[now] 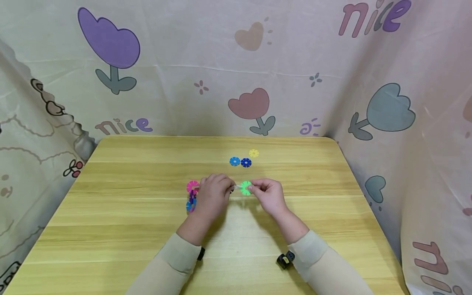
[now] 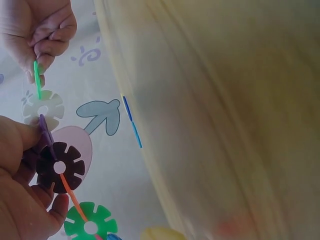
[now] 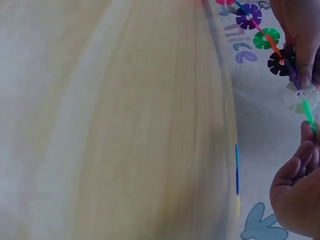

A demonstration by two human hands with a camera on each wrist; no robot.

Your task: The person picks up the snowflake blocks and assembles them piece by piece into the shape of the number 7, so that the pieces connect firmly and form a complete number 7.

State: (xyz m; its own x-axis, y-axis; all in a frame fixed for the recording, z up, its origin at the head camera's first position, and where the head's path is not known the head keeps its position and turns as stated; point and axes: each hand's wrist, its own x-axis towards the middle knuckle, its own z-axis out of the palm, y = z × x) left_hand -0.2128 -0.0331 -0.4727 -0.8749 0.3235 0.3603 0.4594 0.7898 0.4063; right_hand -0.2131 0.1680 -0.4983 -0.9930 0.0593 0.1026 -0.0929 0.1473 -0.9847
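Observation:
My right hand (image 1: 269, 196) pinches a light green notched plastic disc (image 1: 245, 188) between thumb and fingers. This disc meets a whitish translucent notched disc (image 2: 34, 106), slotted edge to edge at an angle. With its thumb and fingers my left hand (image 1: 212, 194) grips a purple disc (image 2: 46, 131) joined to the other side of the whitish one. From there the chain runs on through a black disc (image 2: 75, 165), an orange disc (image 2: 72, 196) and a green disc (image 2: 102, 225). In the head view its pink disc (image 1: 191, 186) shows left of my left hand, which hides much of the chain.
Farther back on the wooden table (image 1: 121, 229) lie a light blue disc (image 1: 232, 163), a dark blue disc (image 1: 243, 164) and a yellow disc (image 1: 251, 154). A printed cloth (image 1: 177, 45) hangs behind the table and along its sides.

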